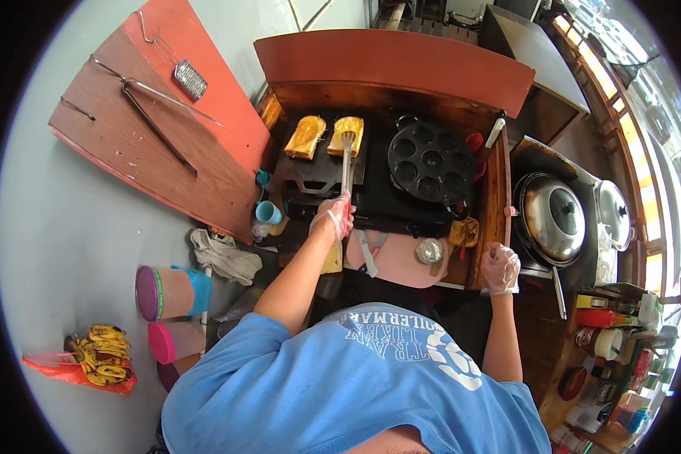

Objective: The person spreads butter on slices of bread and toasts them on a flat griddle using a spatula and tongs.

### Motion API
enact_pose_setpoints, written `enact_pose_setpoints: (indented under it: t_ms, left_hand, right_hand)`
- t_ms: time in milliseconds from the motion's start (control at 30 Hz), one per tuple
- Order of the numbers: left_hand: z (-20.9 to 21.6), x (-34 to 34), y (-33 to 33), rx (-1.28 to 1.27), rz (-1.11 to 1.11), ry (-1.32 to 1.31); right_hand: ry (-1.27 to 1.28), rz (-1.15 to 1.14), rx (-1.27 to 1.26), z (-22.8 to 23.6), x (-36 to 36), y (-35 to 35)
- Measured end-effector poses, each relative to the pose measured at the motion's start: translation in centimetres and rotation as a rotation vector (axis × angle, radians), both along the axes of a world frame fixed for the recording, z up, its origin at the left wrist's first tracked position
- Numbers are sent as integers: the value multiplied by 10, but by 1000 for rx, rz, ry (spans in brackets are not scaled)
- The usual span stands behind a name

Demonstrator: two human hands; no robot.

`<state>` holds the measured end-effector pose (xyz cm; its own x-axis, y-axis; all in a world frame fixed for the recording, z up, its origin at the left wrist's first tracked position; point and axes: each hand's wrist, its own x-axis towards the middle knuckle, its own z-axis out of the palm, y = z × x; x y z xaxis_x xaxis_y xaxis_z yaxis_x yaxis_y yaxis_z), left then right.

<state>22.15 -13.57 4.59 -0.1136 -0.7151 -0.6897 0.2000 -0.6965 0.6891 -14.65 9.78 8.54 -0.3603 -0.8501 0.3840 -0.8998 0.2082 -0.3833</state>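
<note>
My left hand (333,218), in a clear plastic glove, is closed round the handle of long metal tongs (347,170). The tongs' far end rests on the right of two browned bread slices; this right slice (354,129) lies on a dark flat griddle (310,171). Beside it, on the left, sits the other bread slice (306,137). My right hand (500,269), gloved too, is curled into a loose fist by the wooden right edge of the cooking station (495,204). I see nothing in it.
A black round-welled pan (431,160) sits right of the griddle. In front lie a pink cutting board (401,265), a knife (368,254) and a glass jar (430,250). A lidded wok (554,216) stands at the right, a blue cup (268,213) at the left.
</note>
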Motion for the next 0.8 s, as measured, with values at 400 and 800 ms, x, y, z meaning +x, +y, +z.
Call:
enact_pose_setpoints:
  t_ms: [400, 800]
  left_hand:
    - [-6, -17, -29, -80, 80, -159]
    - [25, 15, -15, -797, -117, -1512]
  right_hand:
    - [-88, -9, 120, 5, -4, 2]
    - [-118, 30, 50, 12, -1, 1]
